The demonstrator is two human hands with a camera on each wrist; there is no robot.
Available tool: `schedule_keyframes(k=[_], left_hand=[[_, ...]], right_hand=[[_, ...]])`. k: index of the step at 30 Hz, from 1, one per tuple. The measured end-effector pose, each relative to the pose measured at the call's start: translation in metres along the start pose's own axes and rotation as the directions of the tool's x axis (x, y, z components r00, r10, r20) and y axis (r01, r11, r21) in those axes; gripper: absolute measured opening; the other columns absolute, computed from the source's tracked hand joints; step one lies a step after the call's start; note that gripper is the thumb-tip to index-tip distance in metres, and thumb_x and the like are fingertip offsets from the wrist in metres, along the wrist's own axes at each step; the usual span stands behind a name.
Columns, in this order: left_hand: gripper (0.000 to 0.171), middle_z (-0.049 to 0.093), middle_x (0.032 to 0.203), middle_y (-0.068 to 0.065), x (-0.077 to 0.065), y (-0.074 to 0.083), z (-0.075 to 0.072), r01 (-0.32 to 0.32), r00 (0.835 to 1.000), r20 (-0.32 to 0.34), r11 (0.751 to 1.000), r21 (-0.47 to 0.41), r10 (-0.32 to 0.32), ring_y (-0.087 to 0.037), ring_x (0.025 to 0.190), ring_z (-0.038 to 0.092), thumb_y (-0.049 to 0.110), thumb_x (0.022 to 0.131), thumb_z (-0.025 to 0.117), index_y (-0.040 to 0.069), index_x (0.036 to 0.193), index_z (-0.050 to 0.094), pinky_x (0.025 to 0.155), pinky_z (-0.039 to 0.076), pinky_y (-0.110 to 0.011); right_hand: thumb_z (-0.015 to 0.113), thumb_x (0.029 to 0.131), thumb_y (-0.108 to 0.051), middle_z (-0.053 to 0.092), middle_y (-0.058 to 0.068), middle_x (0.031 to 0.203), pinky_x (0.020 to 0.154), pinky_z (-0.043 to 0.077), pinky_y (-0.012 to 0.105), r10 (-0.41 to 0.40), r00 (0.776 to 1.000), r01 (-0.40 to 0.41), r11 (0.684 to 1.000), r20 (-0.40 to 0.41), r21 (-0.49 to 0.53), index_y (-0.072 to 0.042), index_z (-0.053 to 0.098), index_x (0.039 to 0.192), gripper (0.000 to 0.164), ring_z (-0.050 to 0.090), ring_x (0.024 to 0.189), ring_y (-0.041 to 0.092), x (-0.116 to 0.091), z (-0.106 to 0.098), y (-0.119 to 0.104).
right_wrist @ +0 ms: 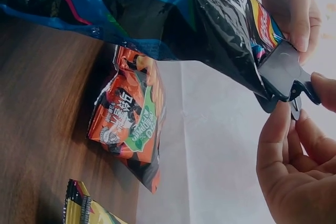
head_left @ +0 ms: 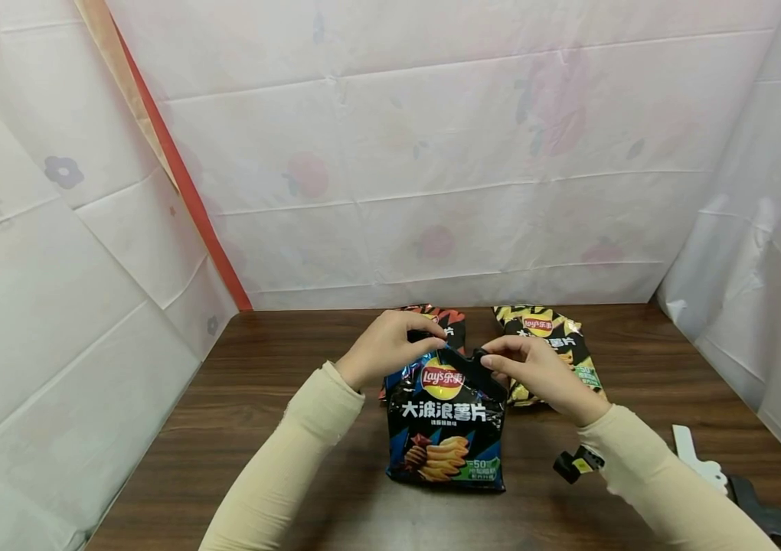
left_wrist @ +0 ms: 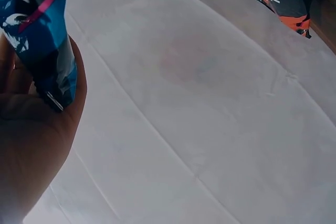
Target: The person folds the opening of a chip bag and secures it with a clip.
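Observation:
A blue and black bag of potato chips [head_left: 446,425] stands upright on the wooden table, its printed front towards me. At its top left, my left hand [head_left: 387,348] pinches the upper edge between thumb and fingers; the left wrist view has a blue corner of the bag [left_wrist: 47,51] in front of the palm. My right hand [head_left: 545,373] grips a black bag clip [head_left: 480,373] by its handle end. In the right wrist view, that clip [right_wrist: 286,69] sits over the bag's top edge, with the right thumb and fingers around its levers.
Behind the held bag are a red and black chip bag [head_left: 455,320] and a yellow and black one [head_left: 563,340]. A white clip [head_left: 697,459] and a black object [head_left: 763,509] lie at the table's right edge. Patterned white sheets [head_left: 432,168] hang around the table.

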State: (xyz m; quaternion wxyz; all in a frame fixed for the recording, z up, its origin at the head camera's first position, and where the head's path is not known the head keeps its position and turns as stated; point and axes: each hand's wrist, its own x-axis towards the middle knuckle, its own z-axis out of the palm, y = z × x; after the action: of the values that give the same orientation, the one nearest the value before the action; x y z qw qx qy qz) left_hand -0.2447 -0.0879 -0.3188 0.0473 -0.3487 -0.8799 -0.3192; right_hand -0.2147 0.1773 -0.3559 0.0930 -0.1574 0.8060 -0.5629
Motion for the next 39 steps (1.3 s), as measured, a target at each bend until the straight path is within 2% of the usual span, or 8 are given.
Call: schedule_keyframes(k=[3, 8, 15, 19, 24, 30, 34, 39], left_hand=[[0.019, 0.072, 0.107, 0.006, -0.002, -0.003, 0.0, 0.011, 0.999, -0.033, 0.999, -0.035, -0.013, -0.004, 0.09, 0.064, 0.03, 0.095, 0.066, 0.021, 0.11, 0.074, 0.078, 0.053, -0.027], [0.021, 0.07, 0.11, 0.003, -0.007, -0.01, 0.001, 0.016, 0.995, -0.093, 0.995, -0.1, -0.026, -0.006, 0.093, 0.064, 0.027, 0.094, 0.067, 0.02, 0.114, 0.073, 0.081, 0.055, -0.032], [0.044, 0.062, 0.128, -0.003, -0.016, -0.023, 0.006, 0.076, 0.979, -0.175, 0.98, -0.186, -0.109, -0.021, 0.112, 0.062, 0.03, 0.094, 0.067, 0.021, 0.136, 0.057, 0.091, 0.051, -0.04], [0.059, 0.053, 0.139, -0.008, -0.026, -0.023, 0.006, 0.127, 0.962, -0.182, 0.925, -0.358, -0.202, -0.031, 0.124, 0.055, 0.028, 0.094, 0.067, 0.02, 0.148, 0.042, 0.1, 0.046, -0.047], [0.067, 0.047, 0.145, -0.012, -0.04, -0.032, 0.015, 0.157, 0.941, -0.184, 0.847, -0.507, -0.285, -0.031, 0.126, 0.053, 0.024, 0.095, 0.067, 0.021, 0.152, 0.031, 0.103, 0.043, -0.049], [0.067, 0.042, 0.15, -0.012, -0.056, -0.041, 0.031, 0.227, 0.927, -0.125, 0.792, -0.566, -0.354, -0.031, 0.13, 0.048, 0.031, 0.094, 0.067, 0.027, 0.151, 0.032, 0.103, 0.043, -0.052], [0.071, 0.036, 0.155, -0.015, -0.064, -0.045, 0.04, 0.307, 0.905, -0.059, 0.744, -0.594, -0.421, -0.035, 0.138, 0.042, 0.037, 0.094, 0.066, 0.023, 0.153, 0.03, 0.108, 0.038, -0.055], [0.072, 0.04, 0.152, -0.017, -0.072, -0.046, 0.049, 0.337, 0.899, -0.004, 0.696, -0.634, -0.439, -0.035, 0.139, 0.041, 0.036, 0.094, 0.065, 0.015, 0.153, 0.03, 0.112, 0.035, -0.054]], right_hand=[[0.066, 0.094, -0.033, 0.066, 0.009, 0.092, 0.07, 0.055, 0.032, 0.002, 1.0, -0.002, 1.0, -0.002, 0.011, -0.002, 0.064, 0.119, 0.04, 0.064, 0.077, 0.015, 0.0, 0.0, 0.001], [0.065, 0.095, -0.034, 0.066, 0.008, 0.094, 0.074, 0.055, 0.037, -0.001, 1.0, 0.001, 1.0, -0.011, -0.005, -0.004, 0.065, 0.12, 0.039, 0.064, 0.079, 0.014, 0.001, 0.001, 0.003], [0.066, 0.095, -0.034, 0.066, 0.008, 0.097, 0.077, 0.056, 0.043, 0.012, 0.999, -0.011, 1.0, -0.032, 0.01, -0.004, 0.064, 0.121, 0.04, 0.065, 0.08, 0.014, 0.001, 0.002, 0.005], [0.065, 0.095, -0.035, 0.066, 0.009, 0.104, 0.078, 0.055, 0.044, 0.019, 0.999, -0.019, 1.0, -0.047, 0.0, -0.005, 0.064, 0.123, 0.041, 0.066, 0.083, 0.015, 0.001, 0.003, 0.006], [0.064, 0.096, -0.035, 0.065, 0.011, 0.108, 0.077, 0.054, 0.038, 0.017, 0.998, -0.018, 1.0, -0.065, -0.016, -0.006, 0.064, 0.123, 0.039, 0.065, 0.084, 0.017, 0.001, 0.004, 0.009], [0.063, 0.097, -0.034, 0.065, 0.005, 0.103, 0.076, 0.053, 0.035, 0.01, 0.998, -0.01, 1.0, -0.067, 0.002, -0.005, 0.064, 0.122, 0.038, 0.063, 0.083, 0.015, 0.0, 0.006, 0.009], [0.062, 0.097, -0.031, 0.064, 0.004, 0.102, 0.078, 0.053, 0.037, 0.003, 0.998, -0.001, 0.999, -0.065, 0.034, -0.001, 0.063, 0.122, 0.039, 0.062, 0.082, 0.013, -0.001, 0.007, 0.01], [0.062, 0.098, -0.029, 0.064, 0.003, 0.105, 0.08, 0.053, 0.034, -0.002, 0.998, 0.007, 0.997, -0.063, 0.077, 0.002, 0.061, 0.124, 0.04, 0.061, 0.083, 0.012, 0.0, 0.009, 0.013]])
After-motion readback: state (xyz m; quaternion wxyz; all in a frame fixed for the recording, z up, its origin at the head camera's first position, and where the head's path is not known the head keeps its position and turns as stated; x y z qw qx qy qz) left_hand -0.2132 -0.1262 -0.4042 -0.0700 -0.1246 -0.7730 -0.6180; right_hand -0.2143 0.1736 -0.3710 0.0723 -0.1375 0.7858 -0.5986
